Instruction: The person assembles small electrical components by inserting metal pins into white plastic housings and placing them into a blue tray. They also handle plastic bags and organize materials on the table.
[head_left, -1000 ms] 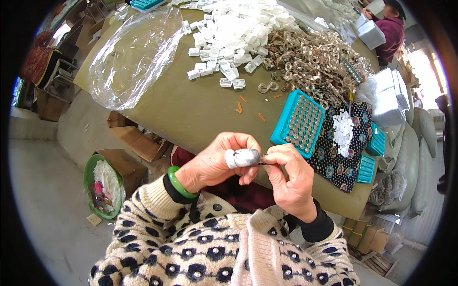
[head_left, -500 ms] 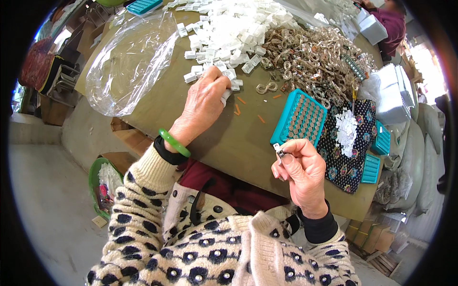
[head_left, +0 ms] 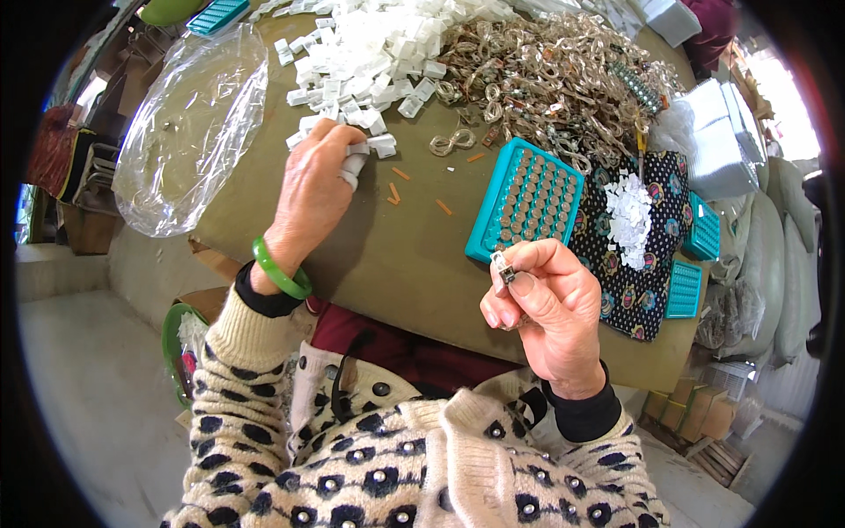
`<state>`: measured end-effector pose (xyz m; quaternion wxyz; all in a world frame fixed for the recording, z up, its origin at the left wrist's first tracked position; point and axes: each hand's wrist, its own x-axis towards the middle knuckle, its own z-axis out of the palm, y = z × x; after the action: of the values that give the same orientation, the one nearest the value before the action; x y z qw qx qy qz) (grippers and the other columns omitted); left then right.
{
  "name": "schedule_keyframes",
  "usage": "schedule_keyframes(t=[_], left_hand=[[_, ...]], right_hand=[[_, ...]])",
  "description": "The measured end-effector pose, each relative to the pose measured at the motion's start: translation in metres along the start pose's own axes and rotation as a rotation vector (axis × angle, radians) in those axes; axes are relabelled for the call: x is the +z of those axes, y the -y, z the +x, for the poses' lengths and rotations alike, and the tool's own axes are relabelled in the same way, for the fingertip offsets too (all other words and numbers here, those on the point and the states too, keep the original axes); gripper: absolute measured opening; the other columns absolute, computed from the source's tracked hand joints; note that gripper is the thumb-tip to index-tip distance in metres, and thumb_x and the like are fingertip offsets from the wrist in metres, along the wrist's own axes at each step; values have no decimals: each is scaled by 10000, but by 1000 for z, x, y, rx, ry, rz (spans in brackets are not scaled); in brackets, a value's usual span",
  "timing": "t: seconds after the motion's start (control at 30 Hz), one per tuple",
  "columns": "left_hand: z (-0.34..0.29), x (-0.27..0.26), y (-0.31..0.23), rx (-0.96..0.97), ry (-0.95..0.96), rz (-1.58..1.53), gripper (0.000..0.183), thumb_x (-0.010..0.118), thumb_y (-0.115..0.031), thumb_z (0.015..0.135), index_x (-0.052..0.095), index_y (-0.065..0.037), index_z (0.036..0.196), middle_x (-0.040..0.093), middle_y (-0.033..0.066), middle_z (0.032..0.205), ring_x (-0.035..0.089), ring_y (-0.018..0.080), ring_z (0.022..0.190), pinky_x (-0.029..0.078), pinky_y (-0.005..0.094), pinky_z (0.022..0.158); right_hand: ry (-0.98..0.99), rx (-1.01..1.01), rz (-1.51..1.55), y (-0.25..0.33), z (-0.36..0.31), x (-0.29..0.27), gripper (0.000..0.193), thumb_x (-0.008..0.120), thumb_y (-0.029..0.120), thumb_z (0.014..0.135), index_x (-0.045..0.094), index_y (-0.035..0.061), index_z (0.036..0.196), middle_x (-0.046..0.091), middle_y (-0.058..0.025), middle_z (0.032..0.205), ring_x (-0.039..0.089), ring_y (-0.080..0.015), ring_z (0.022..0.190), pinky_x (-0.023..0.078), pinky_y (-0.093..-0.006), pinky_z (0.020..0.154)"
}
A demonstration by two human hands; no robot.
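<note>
My left hand [head_left: 310, 198], with a green bangle [head_left: 280, 271] at its wrist, is at the near edge of a heap of small white plastic cases [head_left: 378, 62]. Its fingers curl around a white case [head_left: 353, 167], partly hidden by them. Between thumb and fingertips, my right hand [head_left: 556, 304] pinches a small black-and-silver electronic part [head_left: 504, 269] with a pale tab. This hand hovers by the near edge of a teal tray [head_left: 482, 231] filled with rows of round silver button cells [head_left: 539, 198].
Behind the tray lies a tangled heap of clear-coated wires [head_left: 546, 75]. White chips [head_left: 629, 220] rest on a dark patterned cloth [head_left: 638, 304], with teal trays [head_left: 682, 290] beside it. A clear plastic bag [head_left: 189, 132] spreads at left. Orange strips [head_left: 443, 208] dot the table [head_left: 414, 273].
The view has shifted, so the table's contents sit farther left. My left hand stays at the heap's edge, fingers curled on a case. My right hand keeps its pinch, the part turned slightly.
</note>
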<state>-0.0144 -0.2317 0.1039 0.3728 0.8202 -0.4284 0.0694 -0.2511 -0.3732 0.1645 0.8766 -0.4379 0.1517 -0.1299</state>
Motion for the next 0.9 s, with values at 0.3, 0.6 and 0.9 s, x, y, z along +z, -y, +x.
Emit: schedule_keyframes(t=[0.3,0.6,0.9], left_hand=[[-46,-7,-74,-538,195,-1336,268,688,-65,889,631,8,1141,697,91,950,670,157,811,550,282,701],[-59,2,-98,-408,256,-1336,288,673,1,911,640,25,1196,685,70,1007,656,119,861,549,269,804],[-64,-3,-86,-646,108,-1781,329,649,-50,928,610,15,1248,683,160,1129,695,218,898,586,363,823]], right_hand=[[-18,-76,79,-7,11,6,113,607,-24,945,578,-34,1053,630,-105,905,543,-110,670,488,-287,643],[-15,-155,-142,-12,8,15,120,622,-33,940,572,-29,1048,640,-70,937,561,-51,734,479,-189,653],[-83,-192,-248,-13,11,22,86,632,-3,930,565,-28,977,642,-141,982,542,-131,650,482,-301,594]])
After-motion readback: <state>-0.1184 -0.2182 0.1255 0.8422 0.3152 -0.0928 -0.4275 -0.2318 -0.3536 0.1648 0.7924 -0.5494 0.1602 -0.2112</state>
